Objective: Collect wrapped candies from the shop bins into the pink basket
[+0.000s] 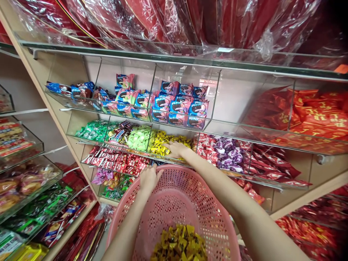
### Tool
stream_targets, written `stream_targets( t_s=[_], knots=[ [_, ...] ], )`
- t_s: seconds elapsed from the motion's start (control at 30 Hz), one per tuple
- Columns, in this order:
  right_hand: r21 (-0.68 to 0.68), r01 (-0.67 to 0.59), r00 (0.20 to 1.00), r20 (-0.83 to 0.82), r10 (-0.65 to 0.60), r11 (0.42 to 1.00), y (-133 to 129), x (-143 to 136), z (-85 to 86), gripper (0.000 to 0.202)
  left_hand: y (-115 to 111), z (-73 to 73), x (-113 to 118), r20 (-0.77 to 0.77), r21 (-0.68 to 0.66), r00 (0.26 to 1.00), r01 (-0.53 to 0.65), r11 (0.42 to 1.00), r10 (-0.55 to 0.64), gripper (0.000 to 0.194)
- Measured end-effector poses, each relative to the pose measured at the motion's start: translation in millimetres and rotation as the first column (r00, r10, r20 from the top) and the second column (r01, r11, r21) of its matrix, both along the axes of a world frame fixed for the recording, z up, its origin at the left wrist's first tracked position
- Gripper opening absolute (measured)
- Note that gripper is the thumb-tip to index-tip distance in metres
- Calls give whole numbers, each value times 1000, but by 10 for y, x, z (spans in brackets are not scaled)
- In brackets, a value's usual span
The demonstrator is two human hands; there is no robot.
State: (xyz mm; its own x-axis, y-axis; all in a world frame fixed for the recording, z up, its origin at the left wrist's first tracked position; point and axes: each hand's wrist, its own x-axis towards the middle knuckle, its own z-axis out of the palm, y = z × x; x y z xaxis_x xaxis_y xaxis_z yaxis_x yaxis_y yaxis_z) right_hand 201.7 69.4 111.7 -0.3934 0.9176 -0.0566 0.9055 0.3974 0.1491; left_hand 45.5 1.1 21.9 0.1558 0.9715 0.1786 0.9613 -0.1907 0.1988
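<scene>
A pink perforated basket (174, 195) tilts against the shelves, with a heap of yellow-wrapped candies (181, 244) at its near end. My left hand (149, 178) grips the basket's far rim, thumb over the edge. Beyond the rim, my right hand (176, 149) reaches into a clear shelf bin and rests on yellow candies (160, 143), fingers stretched out and palm down. Whether anything lies under its palm is hidden. Light green candies (139, 137) fill the compartment just left of it, and red-and-white candies (208, 148) lie to its right.
Above is a shelf of blue-and-pink cookie packs (178, 105) and red packets (322, 112). Plastic-wrapped red goods (163, 21) hang over the top glass edge. Purple candies (230, 154) sit further right. A side rack with green packets (38, 206) stands at left.
</scene>
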Motion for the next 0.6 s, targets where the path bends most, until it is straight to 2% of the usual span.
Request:
stream_targets(
  t_s=[0.27,0.6],
  knots=[
    [81,-48,991,-123,58,996,14,81,-27,54,-5,-37,-58,-16,39,1000,2,999,-2,42],
    [137,49,942,-337,0,989,123,174,-32,48,-22,-6,-80,-2,20,1000,-10,1000,10,44]
  ],
)
